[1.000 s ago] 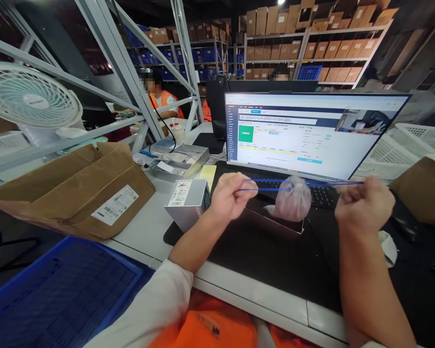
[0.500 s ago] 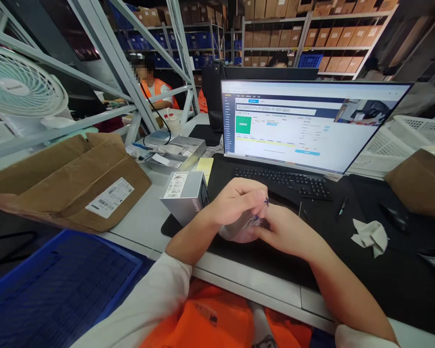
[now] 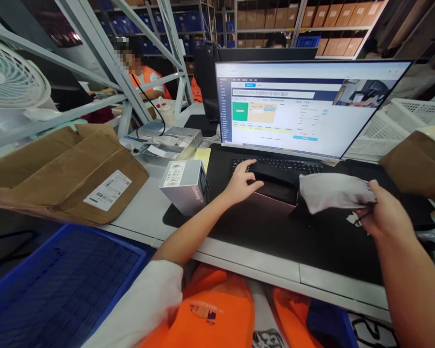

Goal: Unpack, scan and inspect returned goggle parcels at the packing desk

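My right hand [image 3: 387, 212] pinches the gathered end of a pale grey drawstring pouch [image 3: 333, 192], with a dark cord hanging below the fingers. The pouch is held sideways above the right part of the black desk mat [image 3: 275, 246]. My left hand [image 3: 242, 184] holds nothing. Its index finger reaches to the left end of the black keyboard [image 3: 293, 165], and its thumb points toward a dark open tray-like box [image 3: 275, 189]. I cannot tell whether a key is pressed. A grey product box [image 3: 186, 186] with a white label stands left of that hand.
A monitor [image 3: 275, 140] stands behind the keyboard. An opened cardboard carton [image 3: 68, 193] lies at the left, above a blue crate [image 3: 68, 266]. A silver tray of small items [image 3: 181, 147] sits behind the grey box. Another carton [image 3: 416, 164] and white baskets [image 3: 380, 130] are at the right.
My hands were together around the pouch; now they are apart. The right hand has carried the pouch rightward, and the left has let go and moved to the keyboard. An orange-tinted panel appears on the screen.
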`<act>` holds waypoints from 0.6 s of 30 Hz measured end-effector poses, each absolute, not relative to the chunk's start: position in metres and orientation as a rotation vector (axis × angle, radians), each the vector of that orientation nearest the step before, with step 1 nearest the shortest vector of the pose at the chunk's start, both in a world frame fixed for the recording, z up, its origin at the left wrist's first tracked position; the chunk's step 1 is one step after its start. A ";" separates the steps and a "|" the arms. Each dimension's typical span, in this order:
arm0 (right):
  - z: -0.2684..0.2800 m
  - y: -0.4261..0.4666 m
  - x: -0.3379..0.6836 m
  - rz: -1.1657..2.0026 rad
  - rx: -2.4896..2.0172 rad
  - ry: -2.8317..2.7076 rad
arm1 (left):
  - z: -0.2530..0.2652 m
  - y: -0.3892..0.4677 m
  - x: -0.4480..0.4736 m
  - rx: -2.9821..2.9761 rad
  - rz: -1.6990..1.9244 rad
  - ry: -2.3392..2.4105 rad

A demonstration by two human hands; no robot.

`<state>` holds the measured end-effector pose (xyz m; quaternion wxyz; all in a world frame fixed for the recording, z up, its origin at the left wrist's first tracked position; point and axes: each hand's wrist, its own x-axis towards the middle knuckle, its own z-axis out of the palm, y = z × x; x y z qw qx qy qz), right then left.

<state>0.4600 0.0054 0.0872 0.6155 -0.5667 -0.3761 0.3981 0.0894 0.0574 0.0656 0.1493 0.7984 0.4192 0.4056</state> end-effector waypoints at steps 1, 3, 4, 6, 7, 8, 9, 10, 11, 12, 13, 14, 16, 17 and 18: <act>0.075 0.005 0.465 0.987 -1.259 -0.748 | 0.073 0.054 0.090 2.223 1.294 1.147; 0.055 -0.002 0.471 1.028 -1.196 -0.658 | 0.092 0.042 0.087 2.101 1.481 1.085; 0.048 -0.008 0.473 1.039 -1.173 -0.653 | 0.103 0.032 0.083 2.063 1.519 1.084; 0.044 -0.023 0.472 1.037 -1.128 -0.670 | 0.116 0.008 0.073 2.042 1.484 1.104; 0.045 -0.031 0.469 1.040 -1.102 -0.687 | 0.116 -0.006 0.067 2.045 1.451 1.110; 0.047 -0.040 0.465 1.051 -1.081 -0.713 | 0.112 -0.019 0.062 2.052 1.428 1.118; 0.051 -0.048 0.459 1.068 -1.070 -0.749 | 0.102 -0.032 0.058 2.060 1.415 1.129; 0.054 -0.055 0.451 1.081 -1.065 -0.786 | 0.088 -0.044 0.057 2.071 1.412 1.146; 0.057 -0.062 0.442 1.097 -1.064 -0.819 | 0.071 -0.055 0.057 2.079 1.412 1.168; 0.058 -0.067 0.431 1.096 -1.059 -0.836 | 0.053 -0.065 0.058 2.085 1.413 1.194; 0.058 -0.072 0.419 1.074 -1.048 -0.841 | 0.035 -0.074 0.061 2.087 1.413 1.220; 0.057 -0.076 0.407 1.043 -1.041 -0.839 | 0.018 -0.081 0.064 2.083 1.410 1.243; 0.049 -0.084 0.386 0.977 -1.069 -0.846 | -0.006 -0.090 0.069 2.031 1.383 1.280; 0.043 -0.089 0.377 0.946 -1.104 -0.864 | -0.013 -0.092 0.070 1.970 1.362 1.301; 0.037 -0.093 0.371 0.913 -1.137 -0.888 | -0.018 -0.093 0.070 1.884 1.341 1.329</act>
